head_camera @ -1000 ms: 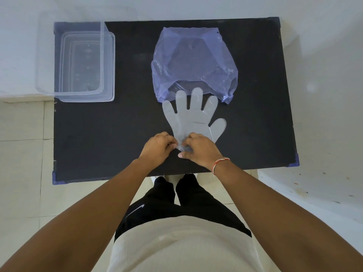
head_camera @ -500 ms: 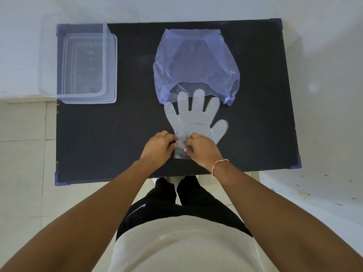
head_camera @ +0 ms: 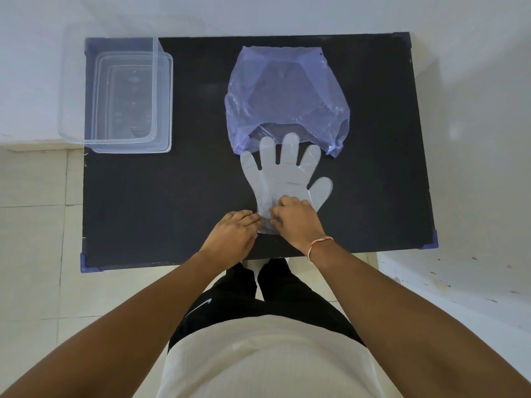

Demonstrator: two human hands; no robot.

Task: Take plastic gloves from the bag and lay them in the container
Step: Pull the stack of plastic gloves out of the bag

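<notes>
While arms reach forward, left hand (head_camera: 233, 232) and right hand (head_camera: 294, 218), fingers curled, pinch glove (head_camera: 283, 179) cuff.

Bare arms, a red-and-white thread bracelet (head_camera: 319, 245) on the right wrist, cream shirt (head_camera: 270, 360), black logo trousers (head_camera: 230, 300).
</notes>
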